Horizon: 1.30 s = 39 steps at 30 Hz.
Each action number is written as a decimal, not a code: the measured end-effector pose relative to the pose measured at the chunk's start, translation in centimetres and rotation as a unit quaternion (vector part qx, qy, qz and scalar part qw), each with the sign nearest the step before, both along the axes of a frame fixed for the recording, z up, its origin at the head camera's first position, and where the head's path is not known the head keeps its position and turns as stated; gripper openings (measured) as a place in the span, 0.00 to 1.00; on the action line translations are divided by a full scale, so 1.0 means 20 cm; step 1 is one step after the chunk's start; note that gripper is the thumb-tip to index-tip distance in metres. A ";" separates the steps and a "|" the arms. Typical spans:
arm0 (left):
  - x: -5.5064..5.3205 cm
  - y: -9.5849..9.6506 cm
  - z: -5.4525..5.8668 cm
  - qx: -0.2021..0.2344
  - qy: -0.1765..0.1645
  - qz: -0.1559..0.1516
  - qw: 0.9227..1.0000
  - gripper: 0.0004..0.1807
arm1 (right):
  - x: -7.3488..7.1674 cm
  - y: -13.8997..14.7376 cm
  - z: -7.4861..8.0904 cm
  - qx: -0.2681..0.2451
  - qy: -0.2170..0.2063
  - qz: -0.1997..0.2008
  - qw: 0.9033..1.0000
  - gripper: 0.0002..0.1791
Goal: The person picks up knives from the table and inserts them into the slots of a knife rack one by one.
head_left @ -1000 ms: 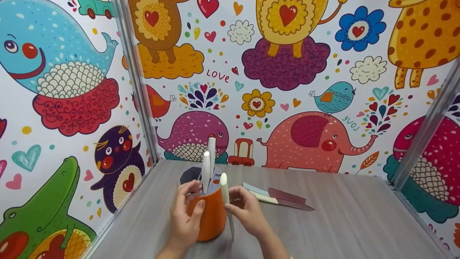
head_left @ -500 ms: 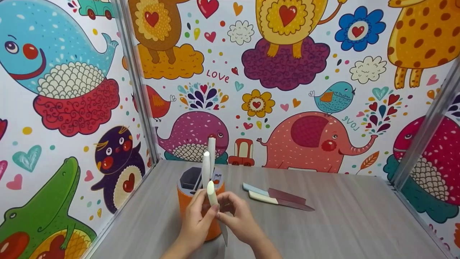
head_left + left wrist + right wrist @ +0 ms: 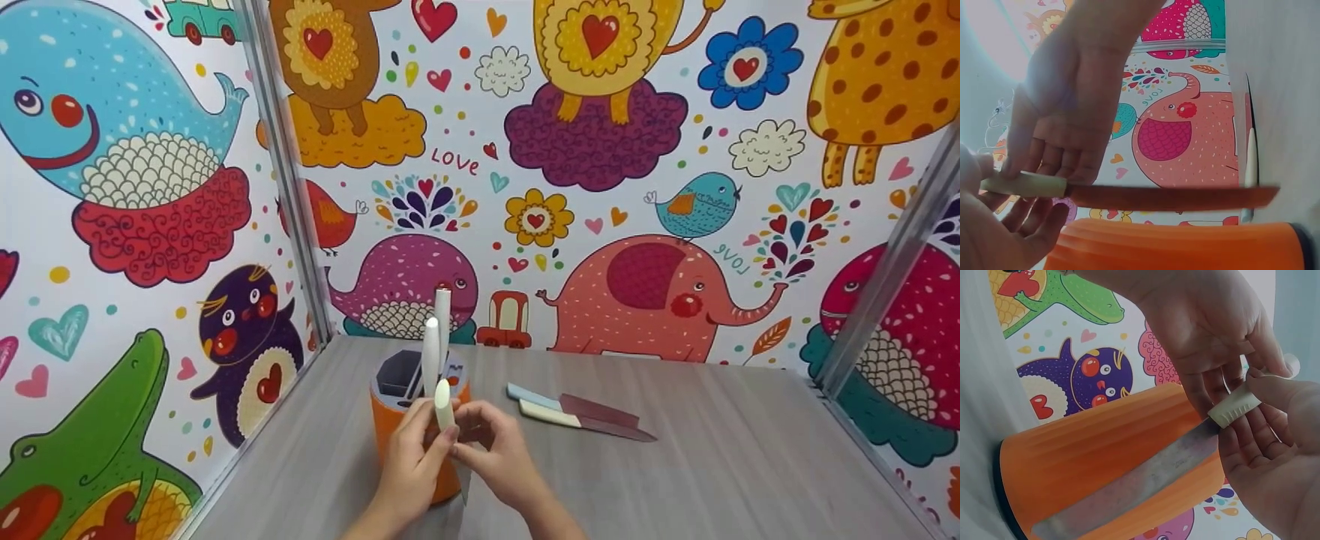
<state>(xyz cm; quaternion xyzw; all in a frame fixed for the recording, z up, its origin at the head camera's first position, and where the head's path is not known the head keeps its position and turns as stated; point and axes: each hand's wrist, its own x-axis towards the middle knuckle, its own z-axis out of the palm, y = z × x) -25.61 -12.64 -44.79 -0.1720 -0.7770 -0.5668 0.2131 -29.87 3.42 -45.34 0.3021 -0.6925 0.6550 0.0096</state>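
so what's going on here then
A person is holding a pale-handled knife by its handle with the left hand and right hand, blade pointing down, outside an orange holder. Two white handles stick up from the holder. A blue-handled knife and a cream-handled knife lie on the grey table, to the holder's right.

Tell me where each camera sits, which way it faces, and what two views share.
Head: on the head, facing forward and down at the holder and table; left hand and right hand show.
Left wrist: on that wrist, facing the held knife, holder and printed elephant; both hands show.
Right wrist: on that wrist, facing the held knife, holder and printed penguin; both hands show.
Shared: both wrist views show the held knife and holder.
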 end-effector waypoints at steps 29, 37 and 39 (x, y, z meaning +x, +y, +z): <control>0.07 -0.05 0.11 0.041 0.025 0.079 0.996 0.17 | -0.30 -0.04 -0.52 -0.027 -0.147 -0.040 0.988 0.48; 0.12 -0.07 0.16 0.062 0.067 0.134 0.987 0.15 | -0.29 -0.05 -0.53 -0.002 -0.173 -0.007 0.985 0.53; 0.12 -0.07 0.17 0.064 0.074 0.140 0.985 0.15 | -0.29 -0.05 -0.53 0.002 -0.171 -0.010 0.985 0.55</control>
